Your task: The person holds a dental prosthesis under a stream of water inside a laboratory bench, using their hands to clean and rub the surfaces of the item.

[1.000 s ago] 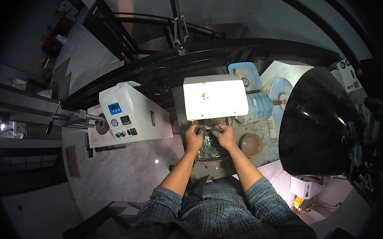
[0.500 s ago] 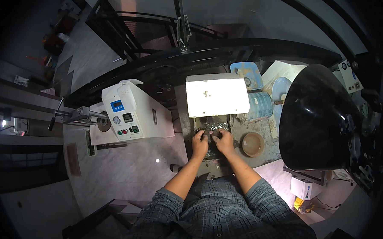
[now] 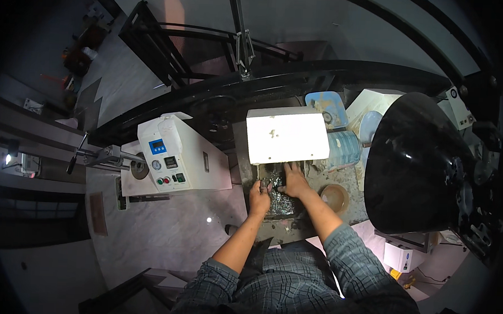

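My left hand point(image 3: 259, 199) is closed, its thumb and fingers pressed together over the left side of a wet, glistening dark tray point(image 3: 281, 207). What it holds, if anything, is too small and dark to name. My right hand point(image 3: 296, 182) reaches with fingers stretched out to the front lower edge of a white box-shaped hood point(image 3: 289, 137). Those fingertips lie partly in the shadow under the hood, and I see nothing held in them. A round brown clay-coloured bowl point(image 3: 335, 198) stands just right of my right wrist.
To the left is a white machine point(image 3: 170, 153) with gauge, display and buttons. A blue clear plastic container point(image 3: 343, 150) and a blue dirty tray point(image 3: 326, 108) sit right of and behind the hood. A large black lamp shade point(image 3: 417, 164) looms at the right.
My right hand has moved forward, away from the left one, up to the hood's lower edge. My left hand has shifted slightly nearer to me. The whole view has tilted a little.
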### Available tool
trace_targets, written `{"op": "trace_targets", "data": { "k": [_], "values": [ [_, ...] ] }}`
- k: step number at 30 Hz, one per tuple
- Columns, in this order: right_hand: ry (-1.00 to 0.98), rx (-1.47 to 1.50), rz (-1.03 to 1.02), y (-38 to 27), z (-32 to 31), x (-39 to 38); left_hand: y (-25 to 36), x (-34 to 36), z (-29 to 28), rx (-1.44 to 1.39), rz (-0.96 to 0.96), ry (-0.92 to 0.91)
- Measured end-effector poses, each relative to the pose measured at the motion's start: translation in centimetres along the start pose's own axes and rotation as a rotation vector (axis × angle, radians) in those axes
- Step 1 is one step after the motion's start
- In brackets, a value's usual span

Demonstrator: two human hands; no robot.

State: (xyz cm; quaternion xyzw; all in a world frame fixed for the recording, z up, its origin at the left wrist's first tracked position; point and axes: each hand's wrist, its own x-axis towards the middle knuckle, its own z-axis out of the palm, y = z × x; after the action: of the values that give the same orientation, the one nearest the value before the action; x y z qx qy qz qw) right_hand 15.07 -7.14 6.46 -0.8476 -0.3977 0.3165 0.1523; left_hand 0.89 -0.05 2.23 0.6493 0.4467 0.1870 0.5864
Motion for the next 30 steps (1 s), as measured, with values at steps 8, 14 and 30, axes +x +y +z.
{"op": "trace_targets", "data": {
  "k": [8,14,30],
  "values": [
    [-0.061,-0.235,-0.256,0.7,5.5,-1.9,1.2,-0.7,-1.5,0.179,0.078,0.055],
    [-0.117,-0.162,-0.211,2.4,6.6,-5.2,3.3,-1.4,-1.7,0.327,0.057,0.041],
    [-0.072,-0.241,-0.301,3.1,3.4,-8.0,0.6,1.0,3.3,1.158,0.326,-0.197]
  ]
}}
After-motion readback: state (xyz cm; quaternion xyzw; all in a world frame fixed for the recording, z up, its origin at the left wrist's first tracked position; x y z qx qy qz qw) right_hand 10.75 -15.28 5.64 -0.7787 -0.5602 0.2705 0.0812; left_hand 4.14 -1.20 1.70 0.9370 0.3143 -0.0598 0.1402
